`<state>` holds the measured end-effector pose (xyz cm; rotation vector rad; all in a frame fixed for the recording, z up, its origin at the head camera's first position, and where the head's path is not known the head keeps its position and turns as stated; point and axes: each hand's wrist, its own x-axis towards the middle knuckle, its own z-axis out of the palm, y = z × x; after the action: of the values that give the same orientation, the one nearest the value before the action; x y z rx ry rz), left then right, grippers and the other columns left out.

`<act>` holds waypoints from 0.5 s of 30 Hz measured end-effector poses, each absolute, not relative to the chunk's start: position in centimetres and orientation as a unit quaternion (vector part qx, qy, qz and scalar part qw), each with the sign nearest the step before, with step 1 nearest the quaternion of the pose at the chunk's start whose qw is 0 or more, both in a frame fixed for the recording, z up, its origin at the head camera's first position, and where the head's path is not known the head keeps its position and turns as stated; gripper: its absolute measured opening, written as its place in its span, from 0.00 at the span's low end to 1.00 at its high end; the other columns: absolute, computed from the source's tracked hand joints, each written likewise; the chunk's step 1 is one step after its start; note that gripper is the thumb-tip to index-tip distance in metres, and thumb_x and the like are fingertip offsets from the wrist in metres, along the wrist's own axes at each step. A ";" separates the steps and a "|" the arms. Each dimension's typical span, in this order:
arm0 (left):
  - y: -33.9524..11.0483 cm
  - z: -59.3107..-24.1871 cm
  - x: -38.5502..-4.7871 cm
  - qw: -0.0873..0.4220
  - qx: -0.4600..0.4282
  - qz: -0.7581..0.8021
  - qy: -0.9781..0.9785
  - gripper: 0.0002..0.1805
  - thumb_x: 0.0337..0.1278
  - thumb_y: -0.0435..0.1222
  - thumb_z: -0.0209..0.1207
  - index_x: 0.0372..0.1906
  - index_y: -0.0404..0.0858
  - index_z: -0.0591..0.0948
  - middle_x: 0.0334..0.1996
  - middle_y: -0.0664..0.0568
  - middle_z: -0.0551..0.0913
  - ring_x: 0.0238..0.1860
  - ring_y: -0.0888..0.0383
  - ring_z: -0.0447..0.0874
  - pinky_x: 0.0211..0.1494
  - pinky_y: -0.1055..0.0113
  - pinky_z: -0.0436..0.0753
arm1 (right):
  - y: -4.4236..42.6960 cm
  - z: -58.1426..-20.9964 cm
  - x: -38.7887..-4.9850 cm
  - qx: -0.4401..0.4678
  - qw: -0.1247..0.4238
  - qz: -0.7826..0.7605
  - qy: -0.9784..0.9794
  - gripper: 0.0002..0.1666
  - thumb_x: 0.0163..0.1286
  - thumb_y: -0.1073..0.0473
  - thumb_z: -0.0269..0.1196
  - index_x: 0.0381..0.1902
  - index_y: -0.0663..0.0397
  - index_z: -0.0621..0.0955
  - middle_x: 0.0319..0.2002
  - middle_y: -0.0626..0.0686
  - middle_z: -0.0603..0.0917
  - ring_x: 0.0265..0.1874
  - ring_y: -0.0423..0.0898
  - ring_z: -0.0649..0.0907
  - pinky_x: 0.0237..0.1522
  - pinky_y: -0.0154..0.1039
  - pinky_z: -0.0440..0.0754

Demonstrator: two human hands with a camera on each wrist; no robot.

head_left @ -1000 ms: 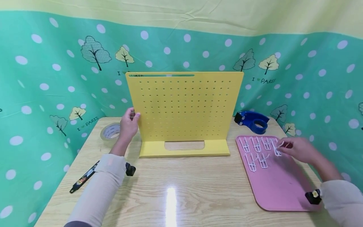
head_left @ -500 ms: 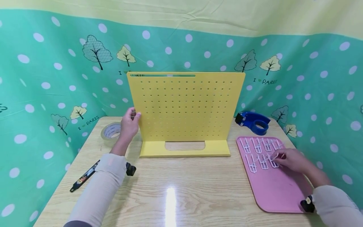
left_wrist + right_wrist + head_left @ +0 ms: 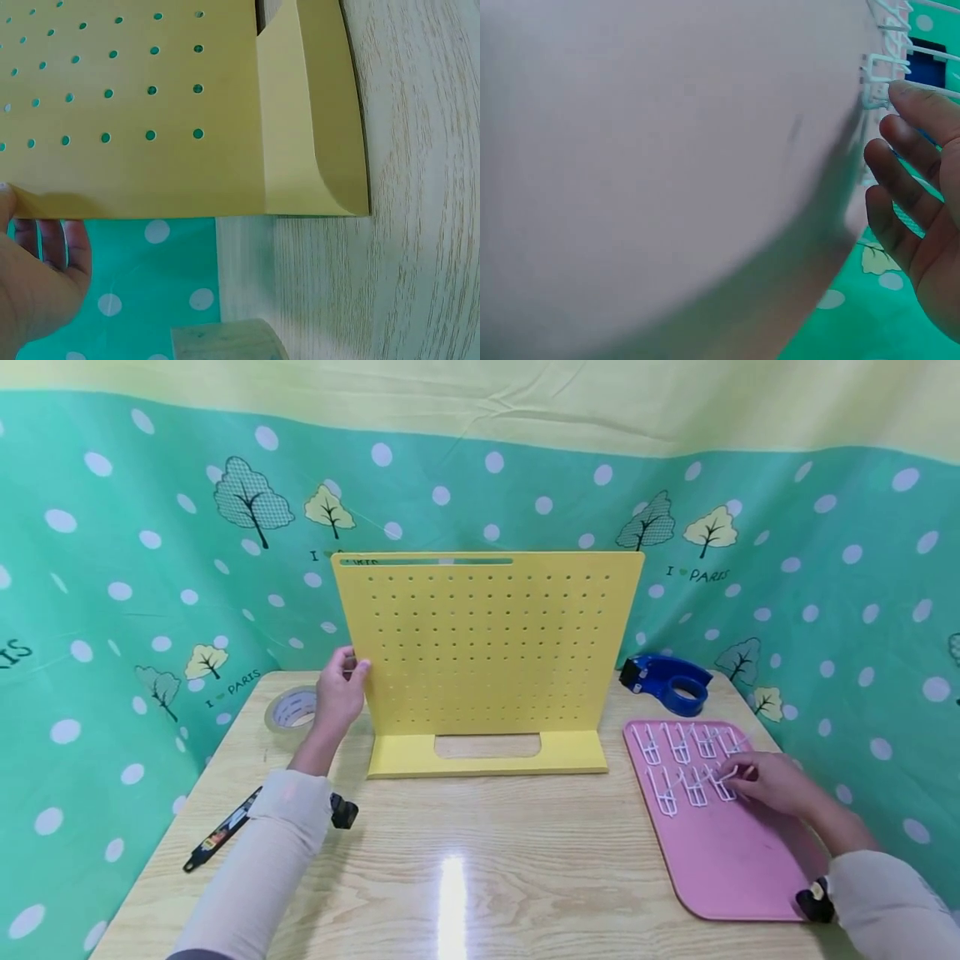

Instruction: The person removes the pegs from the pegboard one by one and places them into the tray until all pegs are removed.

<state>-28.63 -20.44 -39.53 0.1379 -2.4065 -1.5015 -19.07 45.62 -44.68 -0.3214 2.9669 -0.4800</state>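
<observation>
A yellow pegboard point(image 3: 487, 647) stands upright on its base. My left hand point(image 3: 341, 693) grips its left edge, thumb in front and fingers behind, as the left wrist view also shows. On the pink tray point(image 3: 738, 868) at the right lie white wire hooks in two rows. The thumb and index finger of my right hand point(image 3: 772, 783) pinch a wire hook point(image 3: 723, 789) at the right end of the nearer row. In the right wrist view this wire hook point(image 3: 876, 90) meets the fingertips, while the other fingers are loosely bent. Several wire hooks point(image 3: 680, 745) lie farther back.
A roll of tape point(image 3: 279, 710) lies behind the left forearm, and a black, narrow item with a printed label point(image 3: 221, 833) lies in front of it. A blue tape dispenser point(image 3: 678, 689) sits behind the tray. Green dotted cloth point(image 3: 480, 497) hangs behind and beside the wooden table point(image 3: 480, 827).
My right hand has come down from the tray's far row to the nearer row. A hook shows there where bare tray was seen a second ago. The left hand keeps its grip.
</observation>
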 end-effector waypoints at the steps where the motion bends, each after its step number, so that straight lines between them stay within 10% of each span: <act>1: -20.5 -39.6 -28.5 0.151 0.051 -0.523 -0.838 0.18 0.78 0.41 0.51 0.64 0.40 0.74 0.54 0.40 0.80 0.49 0.51 0.77 0.48 0.65 0.80 | 45.7 -44.5 -19.0 -0.107 0.055 -0.157 0.980 0.05 0.66 0.59 0.69 0.40 0.48 0.87 0.33 0.46 0.84 0.32 0.41 0.78 0.30 0.31 0.76; 15: -19.7 -35.4 -23.7 0.282 -0.059 -0.435 -0.853 0.28 0.69 0.39 0.61 0.68 0.32 0.70 0.70 0.39 0.65 0.68 0.43 0.68 0.66 0.47 0.76 | 42.5 -36.9 -18.9 -0.086 -0.104 -0.163 0.977 0.13 0.73 0.57 0.64 0.49 0.60 0.84 0.37 0.60 0.87 0.33 0.52 0.84 0.26 0.34 0.77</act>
<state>-23.66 -19.74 -35.37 -0.1569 -2.2861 -1.1646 -18.86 42.54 -36.90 -0.2887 3.2915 -0.5493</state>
